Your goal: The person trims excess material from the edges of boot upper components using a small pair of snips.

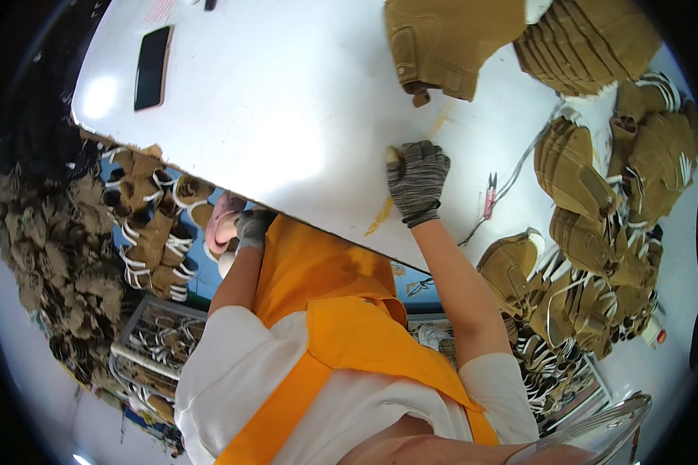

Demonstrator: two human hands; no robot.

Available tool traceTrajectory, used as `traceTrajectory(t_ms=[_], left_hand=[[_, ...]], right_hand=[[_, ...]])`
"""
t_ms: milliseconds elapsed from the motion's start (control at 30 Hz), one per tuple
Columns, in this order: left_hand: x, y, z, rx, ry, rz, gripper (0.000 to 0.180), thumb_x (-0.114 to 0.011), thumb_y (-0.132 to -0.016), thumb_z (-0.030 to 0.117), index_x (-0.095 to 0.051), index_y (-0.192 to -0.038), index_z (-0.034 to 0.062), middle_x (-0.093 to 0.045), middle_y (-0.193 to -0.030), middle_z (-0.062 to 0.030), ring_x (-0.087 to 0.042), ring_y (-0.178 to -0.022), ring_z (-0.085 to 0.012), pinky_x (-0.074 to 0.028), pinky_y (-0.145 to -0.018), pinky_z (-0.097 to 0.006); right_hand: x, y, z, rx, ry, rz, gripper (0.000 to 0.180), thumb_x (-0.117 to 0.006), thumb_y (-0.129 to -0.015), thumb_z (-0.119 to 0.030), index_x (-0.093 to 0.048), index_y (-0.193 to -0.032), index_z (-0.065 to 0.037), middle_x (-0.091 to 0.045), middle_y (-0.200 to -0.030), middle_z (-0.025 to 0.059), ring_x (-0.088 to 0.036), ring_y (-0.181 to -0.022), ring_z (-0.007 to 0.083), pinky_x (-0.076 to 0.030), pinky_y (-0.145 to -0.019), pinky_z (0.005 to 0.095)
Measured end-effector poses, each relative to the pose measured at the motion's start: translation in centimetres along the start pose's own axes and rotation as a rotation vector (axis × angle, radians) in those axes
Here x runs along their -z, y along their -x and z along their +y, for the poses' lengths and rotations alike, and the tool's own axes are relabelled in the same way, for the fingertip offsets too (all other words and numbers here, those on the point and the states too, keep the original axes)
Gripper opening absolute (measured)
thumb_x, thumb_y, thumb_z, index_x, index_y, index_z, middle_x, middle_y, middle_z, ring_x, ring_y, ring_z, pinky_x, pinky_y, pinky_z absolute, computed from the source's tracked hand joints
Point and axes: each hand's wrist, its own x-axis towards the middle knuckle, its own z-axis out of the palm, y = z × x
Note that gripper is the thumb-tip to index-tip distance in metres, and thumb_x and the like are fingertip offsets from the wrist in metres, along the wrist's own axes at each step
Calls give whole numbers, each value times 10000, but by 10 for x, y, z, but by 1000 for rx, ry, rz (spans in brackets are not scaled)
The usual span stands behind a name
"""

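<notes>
My right hand [419,180], in a grey striped knit glove, rests on the white table [271,101] with its fingers curled in. Whatever it holds, if anything, is hidden. Beyond it lies a brown stitched piece [442,46], apart from the hand. Pink-handled thread snips [490,195] lie to the right of this hand, near a thin grey cord [520,159]. My left hand [250,226], also in a grey glove, is below the table edge beside my orange apron [310,263]. Its fingers are mostly hidden.
A phone [153,68] lies at the table's far left. Stacked brown shoe uppers [574,167] with white edges crowd the right side, with another stack [589,46] at the far right. More brown uppers [151,248] and a wire basket [151,337] stand low on the left.
</notes>
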Motion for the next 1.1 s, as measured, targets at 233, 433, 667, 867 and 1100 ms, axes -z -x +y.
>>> traceTrajectory(t_ms=[233,433,667,867,1100], left_hand=[[-6,-27,-61,-138,-417,-217,320,-470,-901,303,-612,-1116,114,-646,-1079,-123,-631,-964,-270,-492,-821,-396],[33,-55,-44,-368,-670,-307,247,-486,-896,251,-622,-1060,124,-655,-1038,-119,-631,-957,-257,-469,-861,-398],[84,-87,-113,-422,-662,-173,192,-539,-873,231,-659,-948,102,-650,-1041,-139,-630,-971,-286,-495,-841,-388],[206,-93,-67,-1228,-803,-424,314,-583,-870,352,-666,-987,73,-666,-1012,-92,-638,-930,-260,-503,-772,-368],[453,49,148,-928,1204,-781,306,-559,-923,275,-571,-1139,60,-599,-993,-62,-574,-852,-208,-484,-796,-334]], right_hand=[[3,0,1,-45,-47,-29,125,-641,-775,-239,-585,-788,-128,-544,-769,70,-508,-746,287,-370,-704,429],[9,-3,-1,-47,-30,-40,131,-633,-775,-240,-584,-819,-127,-529,-795,93,-497,-792,301,-367,-719,442],[13,-6,-11,-108,62,-97,186,-606,-789,-260,-585,-887,-103,-566,-887,122,-517,-851,319,-377,-746,461],[15,-11,-31,-266,165,-66,246,-595,-794,-257,-590,-971,-86,-578,-958,142,-533,-888,323,-395,-772,460],[8,-12,-65,-572,210,-3,305,-515,-840,-285,-583,-1054,-78,-581,-1043,199,-517,-1003,381,-413,-848,490]])
